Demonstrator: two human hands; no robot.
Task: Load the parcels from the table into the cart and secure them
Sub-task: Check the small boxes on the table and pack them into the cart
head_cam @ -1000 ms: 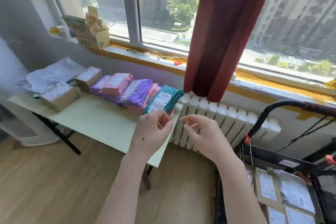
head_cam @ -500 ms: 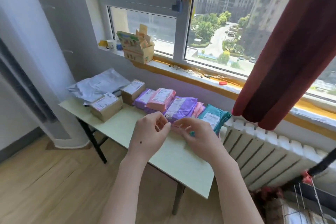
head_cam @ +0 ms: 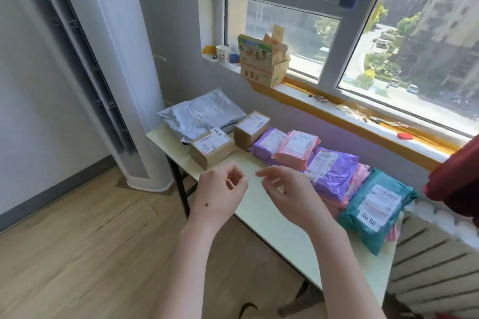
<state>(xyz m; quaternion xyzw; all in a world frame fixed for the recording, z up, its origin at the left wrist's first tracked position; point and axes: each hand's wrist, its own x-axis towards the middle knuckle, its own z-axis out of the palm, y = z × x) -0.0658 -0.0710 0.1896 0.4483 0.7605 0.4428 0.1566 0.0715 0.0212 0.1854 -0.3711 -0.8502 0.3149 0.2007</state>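
Note:
Parcels lie in a row along the back of a pale green table (head_cam: pixel 272 217). From left: a grey mailer bag (head_cam: pixel 202 118), two brown boxes (head_cam: pixel 211 149) (head_cam: pixel 251 128), a purple bag (head_cam: pixel 268 144), a pink bag (head_cam: pixel 298 150), a larger purple bag (head_cam: pixel 333 173) and a teal bag (head_cam: pixel 375 208). My left hand (head_cam: pixel 220 195) hovers over the table's front edge with fingers loosely curled and nothing in it. My right hand (head_cam: pixel 290 194) hangs beside it, fingers apart and empty, just in front of the larger purple bag. The cart is out of view.
A tall white floor air conditioner (head_cam: pixel 116 72) stands left of the table. A white radiator (head_cam: pixel 435 267) sits at the right under a dark red curtain (head_cam: pixel 456 184). The windowsill holds an open cardboard box (head_cam: pixel 261 62) and a paper cup (head_cam: pixel 222 53). The floor is wood.
The view has swung left, away from the cart, which has left the frame. My hands came nearer the parcels, and the fingertips that were close together have drawn apart.

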